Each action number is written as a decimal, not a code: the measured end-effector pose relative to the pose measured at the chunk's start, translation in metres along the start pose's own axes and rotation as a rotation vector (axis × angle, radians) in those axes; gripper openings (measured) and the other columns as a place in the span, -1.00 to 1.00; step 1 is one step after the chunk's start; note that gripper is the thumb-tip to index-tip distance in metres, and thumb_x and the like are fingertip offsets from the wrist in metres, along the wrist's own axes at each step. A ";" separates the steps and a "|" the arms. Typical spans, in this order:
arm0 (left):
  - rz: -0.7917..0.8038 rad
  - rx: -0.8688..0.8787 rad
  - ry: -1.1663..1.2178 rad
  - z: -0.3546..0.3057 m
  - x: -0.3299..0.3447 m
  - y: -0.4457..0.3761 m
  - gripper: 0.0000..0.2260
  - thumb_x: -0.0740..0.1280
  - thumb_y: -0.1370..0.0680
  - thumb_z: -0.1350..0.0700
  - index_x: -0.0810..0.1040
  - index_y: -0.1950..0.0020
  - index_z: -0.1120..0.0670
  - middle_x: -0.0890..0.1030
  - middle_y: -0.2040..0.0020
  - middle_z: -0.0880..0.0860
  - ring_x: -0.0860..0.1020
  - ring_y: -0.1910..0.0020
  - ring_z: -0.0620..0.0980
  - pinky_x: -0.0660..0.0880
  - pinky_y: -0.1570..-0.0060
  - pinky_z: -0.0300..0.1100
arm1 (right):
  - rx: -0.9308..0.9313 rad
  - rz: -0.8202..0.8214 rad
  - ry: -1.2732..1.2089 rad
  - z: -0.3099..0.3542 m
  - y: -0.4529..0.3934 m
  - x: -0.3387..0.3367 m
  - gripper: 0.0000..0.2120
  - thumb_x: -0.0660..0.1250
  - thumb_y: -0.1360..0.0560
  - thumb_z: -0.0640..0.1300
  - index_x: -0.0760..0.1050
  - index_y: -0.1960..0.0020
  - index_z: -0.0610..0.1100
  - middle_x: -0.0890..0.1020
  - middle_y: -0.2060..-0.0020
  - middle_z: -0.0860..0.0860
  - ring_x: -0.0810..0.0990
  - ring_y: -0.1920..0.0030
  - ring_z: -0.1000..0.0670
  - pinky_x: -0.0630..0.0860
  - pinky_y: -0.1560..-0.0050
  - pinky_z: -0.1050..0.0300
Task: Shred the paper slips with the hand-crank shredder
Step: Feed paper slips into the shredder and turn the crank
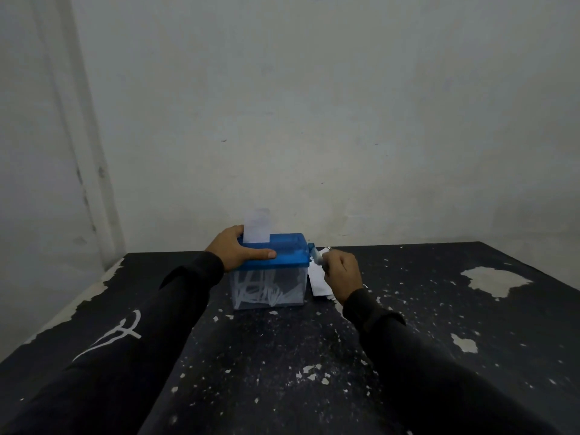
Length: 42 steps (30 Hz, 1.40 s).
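From the head camera, the hand-crank shredder (270, 271) stands on the dark, paint-chipped counter (282, 356), towards its far edge and nearer the far left corner than the right. Its long axis runs left to right, parallel to that far edge. The blue lid (282, 252) sits on top of a clear bin (268, 288), and inside the bin lies a loose tangle of white paper strips (260, 293) filling roughly the lower half.

A white paper slip (257, 227) stands upright in the lid's slot at the left end, its long axis vertical, the lower end in the slot and the upper part sticking up free.

The left hand (235, 249) grips the left end of the lid: the thumb lies along the near edge and the fingers curl over the far side, just beside the slip. The right hand (340, 274) is closed around the crank handle (318, 257), which projects from the right end of the lid and points towards the right.

A few more white paper slips (318, 282) lie flat on the counter just right of the bin, partly hidden behind the right hand. Both arms wear dark sleeves (408, 356); the left one carries a white mark.
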<state>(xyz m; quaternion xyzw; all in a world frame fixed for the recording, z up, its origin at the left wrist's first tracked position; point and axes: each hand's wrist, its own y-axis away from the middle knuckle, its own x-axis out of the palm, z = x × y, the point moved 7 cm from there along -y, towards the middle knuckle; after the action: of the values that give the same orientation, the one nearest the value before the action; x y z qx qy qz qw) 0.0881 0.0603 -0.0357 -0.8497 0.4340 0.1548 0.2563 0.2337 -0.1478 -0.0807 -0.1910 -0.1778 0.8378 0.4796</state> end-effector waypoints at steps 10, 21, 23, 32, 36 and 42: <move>0.003 0.001 -0.015 0.003 -0.001 0.000 -0.31 0.67 -0.25 -0.17 0.58 -0.29 0.05 0.66 -0.12 -0.05 0.64 -0.04 -0.07 0.57 0.05 -0.27 | -0.041 -0.107 0.066 0.036 -0.059 -0.009 -0.67 0.37 -0.58 0.10 0.48 -0.01 -0.18 0.59 0.17 -0.07 0.53 0.19 0.03 0.53 0.19 0.14; -0.009 0.017 -0.001 0.004 -0.003 0.002 -0.21 0.65 -0.13 -0.32 0.59 -0.26 0.00 0.69 -0.11 -0.07 0.67 -0.02 -0.08 0.63 -0.01 -0.18 | 0.044 -0.096 0.187 0.006 -0.079 0.004 -0.79 0.36 -0.60 0.04 0.60 -0.01 -0.11 0.66 0.26 0.00 0.66 0.21 0.00 0.67 0.07 -0.13; -0.001 0.016 -0.010 0.001 -0.002 0.003 -0.29 0.67 -0.22 -0.22 0.59 -0.27 0.02 0.68 -0.12 -0.07 0.66 -0.02 -0.08 0.59 0.05 -0.26 | 0.045 -0.057 0.230 0.006 -0.082 0.001 -0.77 0.36 -0.59 0.04 0.62 -0.04 -0.12 0.66 0.24 0.00 0.66 0.18 -0.01 0.67 0.08 -0.11; 0.003 -0.001 -0.015 -0.002 0.001 0.006 -0.47 0.64 -0.31 -0.09 0.59 -0.20 0.00 0.67 -0.08 -0.08 0.65 0.02 -0.12 0.55 0.17 -0.38 | 0.169 0.129 0.435 -0.027 -0.073 0.012 -0.71 0.29 -0.64 0.00 0.57 0.17 -0.12 0.64 0.26 -0.08 0.58 0.23 -0.03 0.60 0.07 0.02; -0.007 0.000 -0.020 -0.001 -0.002 0.005 -0.48 0.64 -0.29 -0.11 0.60 -0.18 -0.01 0.67 -0.06 -0.10 0.65 0.05 -0.16 0.53 0.20 -0.42 | 0.146 0.085 0.404 -0.050 -0.047 0.012 -0.64 0.23 -0.66 -0.05 0.53 0.29 -0.07 0.62 0.30 -0.10 0.63 0.20 -0.15 0.61 0.09 -0.08; -0.015 -0.010 -0.046 0.001 -0.001 0.002 -0.45 0.64 -0.27 -0.15 0.61 -0.15 0.03 0.68 -0.04 -0.04 0.65 0.03 -0.06 0.56 0.11 -0.25 | 0.034 0.057 0.360 -0.041 -0.007 0.006 -0.53 0.19 -0.67 -0.11 0.40 0.43 -0.02 0.46 0.49 0.07 0.40 0.42 0.08 0.39 0.32 0.08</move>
<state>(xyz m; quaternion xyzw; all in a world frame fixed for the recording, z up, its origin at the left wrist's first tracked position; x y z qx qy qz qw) 0.0859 0.0599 -0.0366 -0.8505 0.4206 0.1745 0.2632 0.2559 -0.1341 -0.1134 -0.3347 -0.0695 0.8062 0.4829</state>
